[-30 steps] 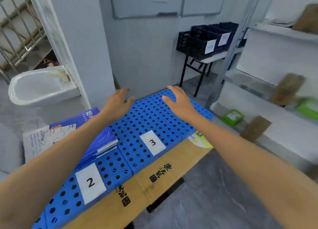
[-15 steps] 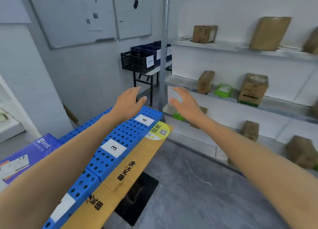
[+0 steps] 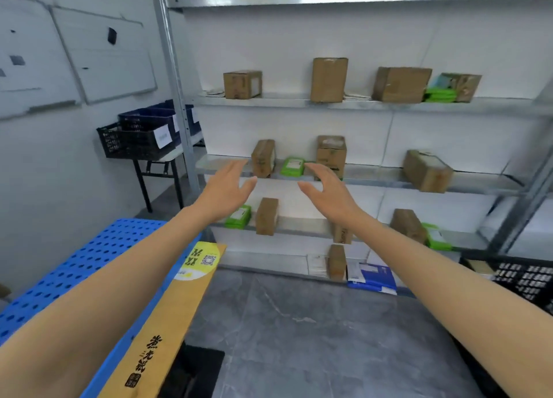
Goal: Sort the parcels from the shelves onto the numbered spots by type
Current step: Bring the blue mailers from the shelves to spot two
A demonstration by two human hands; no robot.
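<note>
Both hands empty, fingers spread: left hand (image 3: 226, 189), right hand (image 3: 326, 189), raised toward the shelves (image 3: 374, 174). Parcels sit there: green pack (image 3: 292, 167) beside brown box (image 3: 263, 157) on the middle shelf. Pick one, grip both sides, lift clear of neighbours.

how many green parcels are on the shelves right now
4 green parcels: top shelf, far right; middle shelf, between two cartons; lower shelf, left, behind the left hand; lower shelf, right. The arms may hide more.

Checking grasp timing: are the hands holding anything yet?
No. Left hand and right hand are open, fingers spread, short of the shelf parcels.
</note>
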